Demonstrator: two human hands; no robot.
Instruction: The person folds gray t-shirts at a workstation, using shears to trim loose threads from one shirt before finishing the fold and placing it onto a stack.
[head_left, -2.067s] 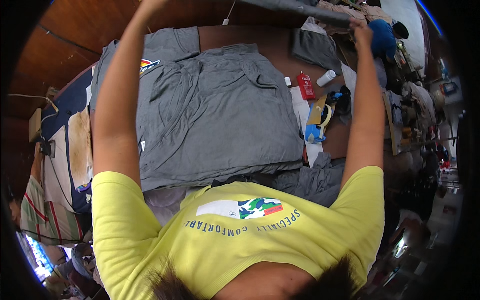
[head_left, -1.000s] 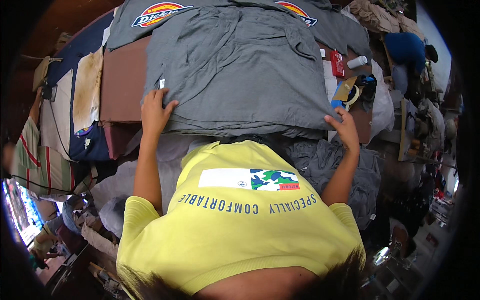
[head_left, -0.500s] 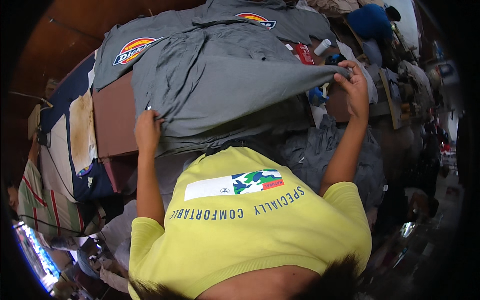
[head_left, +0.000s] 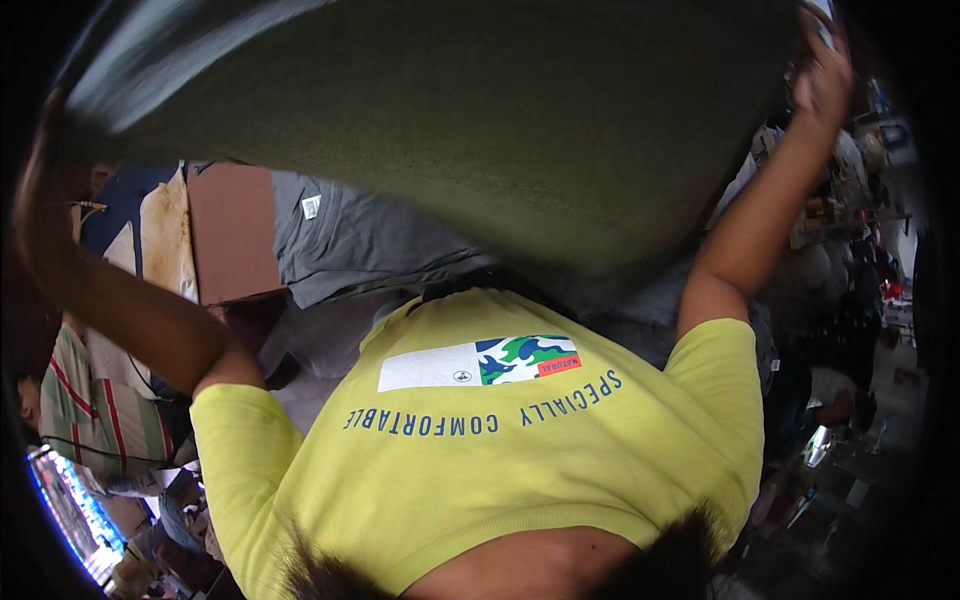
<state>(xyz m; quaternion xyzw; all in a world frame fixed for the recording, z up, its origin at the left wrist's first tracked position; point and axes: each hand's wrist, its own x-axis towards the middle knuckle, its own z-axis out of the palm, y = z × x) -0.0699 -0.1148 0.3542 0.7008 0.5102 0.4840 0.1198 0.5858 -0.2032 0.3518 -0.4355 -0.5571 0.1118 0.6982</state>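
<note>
A grey T-shirt [head_left: 450,120] is spread wide between my raised hands and fills the upper part of the view, dark and partly blurred. My right hand [head_left: 826,75] grips it at the upper right, fingers closed at its edge. At the far upper left, my left hand [head_left: 45,135] is dim and smeared, closed on the other end of the cloth. Beneath the lifted shirt, more grey garments [head_left: 370,245] lie flat on the brown table [head_left: 232,235], one with a small white label [head_left: 311,207]. The raised cloth hides most of the table.
On the left, a stained tan cloth [head_left: 165,230] lies over a dark blue board. Another person in a striped shirt [head_left: 105,400] is at the lower left, near a bright screen [head_left: 75,515]. Cluttered shelves and cloth line the right side.
Both my hands have risen and moved apart, lifting the grey T-shirt off the table toward the top of the view. A labelled grey garment beneath is now uncovered.
</note>
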